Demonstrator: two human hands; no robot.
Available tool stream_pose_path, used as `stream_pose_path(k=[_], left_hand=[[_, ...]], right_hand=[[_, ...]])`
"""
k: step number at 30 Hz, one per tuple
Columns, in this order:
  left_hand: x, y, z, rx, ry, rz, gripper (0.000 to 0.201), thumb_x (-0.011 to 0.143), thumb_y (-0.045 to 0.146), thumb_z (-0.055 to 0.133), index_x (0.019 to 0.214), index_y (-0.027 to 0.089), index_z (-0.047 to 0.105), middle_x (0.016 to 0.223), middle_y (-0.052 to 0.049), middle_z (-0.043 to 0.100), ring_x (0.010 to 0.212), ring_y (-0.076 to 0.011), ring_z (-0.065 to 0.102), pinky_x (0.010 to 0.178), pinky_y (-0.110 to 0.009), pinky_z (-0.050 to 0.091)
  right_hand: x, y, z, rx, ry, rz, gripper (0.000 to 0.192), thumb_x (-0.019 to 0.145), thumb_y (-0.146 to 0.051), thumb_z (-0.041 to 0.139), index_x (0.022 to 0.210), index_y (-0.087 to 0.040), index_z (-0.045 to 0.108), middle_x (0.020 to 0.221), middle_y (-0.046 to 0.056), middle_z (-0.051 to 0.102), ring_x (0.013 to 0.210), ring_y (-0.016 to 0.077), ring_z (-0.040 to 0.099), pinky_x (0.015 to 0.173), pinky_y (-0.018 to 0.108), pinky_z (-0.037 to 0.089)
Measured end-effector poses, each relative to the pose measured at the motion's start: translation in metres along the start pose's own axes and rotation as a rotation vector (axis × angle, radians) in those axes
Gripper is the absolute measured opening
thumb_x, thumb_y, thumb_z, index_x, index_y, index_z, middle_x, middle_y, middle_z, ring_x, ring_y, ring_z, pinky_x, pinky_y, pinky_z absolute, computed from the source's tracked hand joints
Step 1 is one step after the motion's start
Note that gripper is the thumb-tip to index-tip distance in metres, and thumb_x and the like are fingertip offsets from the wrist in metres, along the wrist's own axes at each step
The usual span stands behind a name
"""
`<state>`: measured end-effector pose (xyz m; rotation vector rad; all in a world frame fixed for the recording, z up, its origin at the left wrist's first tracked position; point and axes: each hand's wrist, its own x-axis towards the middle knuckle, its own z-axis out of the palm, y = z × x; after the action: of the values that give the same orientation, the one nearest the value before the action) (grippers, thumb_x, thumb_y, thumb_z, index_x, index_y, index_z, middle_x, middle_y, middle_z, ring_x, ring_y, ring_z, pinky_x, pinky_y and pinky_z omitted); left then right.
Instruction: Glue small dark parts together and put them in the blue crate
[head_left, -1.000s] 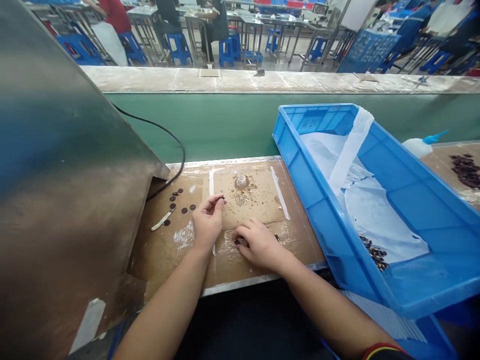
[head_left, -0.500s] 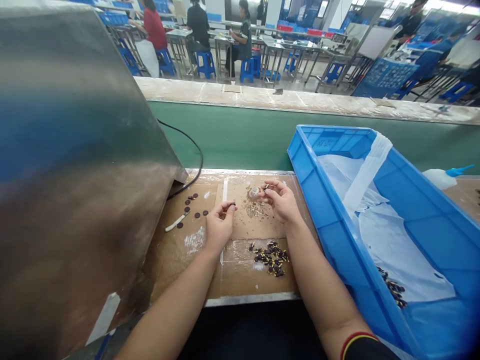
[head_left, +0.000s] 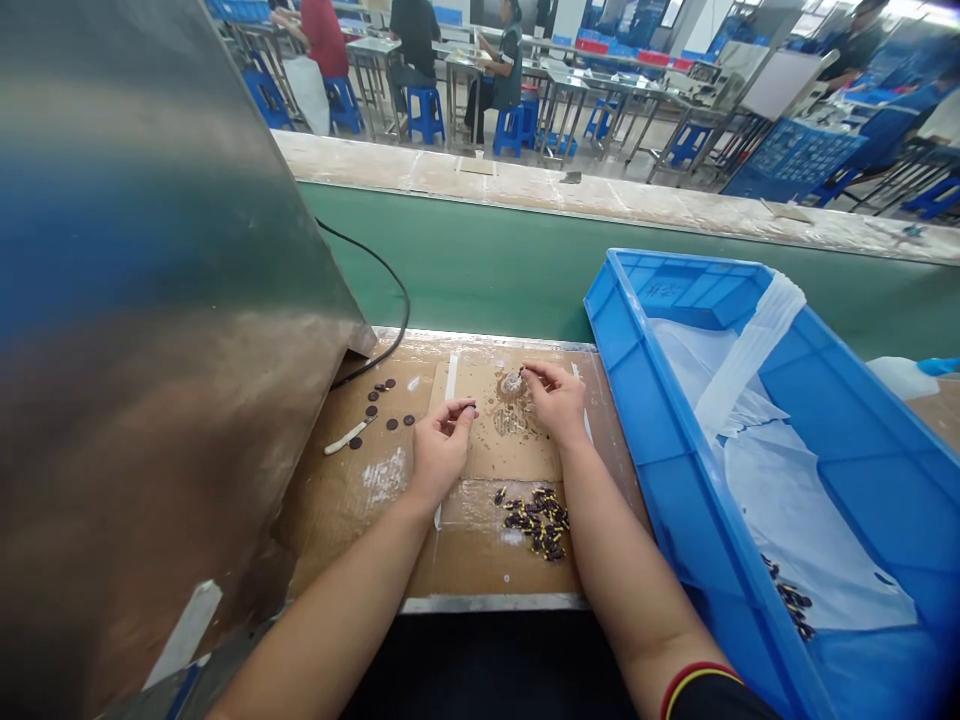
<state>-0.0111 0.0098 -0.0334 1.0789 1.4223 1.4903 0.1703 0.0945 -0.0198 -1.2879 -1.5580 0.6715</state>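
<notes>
My left hand [head_left: 439,452] rests on the cardboard work surface [head_left: 337,500] and pinches a small dark disc at its fingertips. My right hand [head_left: 556,400] holds a small dark part at the glue blob [head_left: 512,383] on the cardboard pad. A pile of small dark and yellow parts [head_left: 537,520] lies just in front of both hands. Several dark round discs [head_left: 382,405] and a white stick [head_left: 347,437] lie to the left of my left hand.
A large steel housing [head_left: 150,300] stands at the left, with a black cable [head_left: 390,300] behind it. A blue crate [head_left: 637,330] lined with clear plastic stands at the right. A green conveyor belt [head_left: 510,270] runs behind. Other people sit at far tables.
My right hand left the parts pile near the front edge and moved up to the glue blob with a small part. My left hand kept its disc. The camera view shifted.
</notes>
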Motion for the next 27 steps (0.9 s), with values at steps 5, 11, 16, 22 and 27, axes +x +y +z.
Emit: stream_pose_path(k=[5, 11, 16, 22, 27], left_hand=[[-0.0006, 0.0030, 0.0003, -0.004, -0.005, -0.016, 0.031, 0.085, 0.040, 0.069, 0.103, 0.015, 0.073, 0.095, -0.010, 0.073, 0.090, -0.0215, 0.069, 0.078, -0.029, 0.053], [0.0005, 0.0016, 0.0008, -0.003, 0.001, -0.018, 0.031, 0.085, 0.041, 0.068, 0.103, 0.016, 0.073, 0.096, -0.010, 0.073, 0.090, -0.0215, 0.069, 0.079, -0.030, 0.052], [0.0001, 0.0028, 0.0012, -0.003, 0.000, -0.029, 0.030, 0.084, 0.041, 0.068, 0.102, 0.016, 0.073, 0.096, -0.010, 0.073, 0.090, -0.0218, 0.069, 0.077, -0.029, 0.053], [0.0000, 0.0031, 0.0012, -0.004, 0.006, -0.029, 0.031, 0.084, 0.041, 0.068, 0.102, 0.015, 0.073, 0.095, -0.010, 0.073, 0.089, -0.0219, 0.069, 0.077, -0.030, 0.053], [-0.0003, 0.0033, 0.0010, -0.015, 0.004, -0.026, 0.033, 0.084, 0.042, 0.069, 0.102, 0.015, 0.073, 0.095, -0.011, 0.073, 0.090, -0.0222, 0.069, 0.079, -0.030, 0.053]], right_hand=[[-0.0019, -0.0063, 0.0001, -0.088, -0.052, -0.093, 0.022, 0.091, -0.033, 0.061, 0.103, -0.022, 0.077, 0.100, 0.004, 0.077, 0.077, 0.0160, 0.066, 0.075, 0.029, 0.052], [-0.0022, -0.0052, 0.0009, -0.150, -0.067, -0.132, 0.023, 0.093, -0.031, 0.059, 0.105, -0.023, 0.077, 0.102, 0.004, 0.077, 0.081, 0.0173, 0.068, 0.077, 0.030, 0.052], [-0.0028, -0.0061, 0.0014, -0.176, -0.088, -0.185, 0.024, 0.094, -0.030, 0.057, 0.107, -0.023, 0.076, 0.104, 0.005, 0.076, 0.084, 0.0177, 0.068, 0.081, 0.031, 0.052], [-0.0043, -0.0087, 0.0016, -0.182, -0.031, -0.123, 0.024, 0.093, -0.033, 0.058, 0.104, -0.022, 0.076, 0.097, 0.004, 0.077, 0.070, 0.0155, 0.062, 0.072, 0.030, 0.050], [-0.0049, -0.0082, 0.0021, -0.161, -0.017, -0.105, 0.022, 0.091, -0.034, 0.060, 0.101, -0.021, 0.076, 0.092, 0.003, 0.076, 0.065, 0.0138, 0.058, 0.068, 0.028, 0.047]])
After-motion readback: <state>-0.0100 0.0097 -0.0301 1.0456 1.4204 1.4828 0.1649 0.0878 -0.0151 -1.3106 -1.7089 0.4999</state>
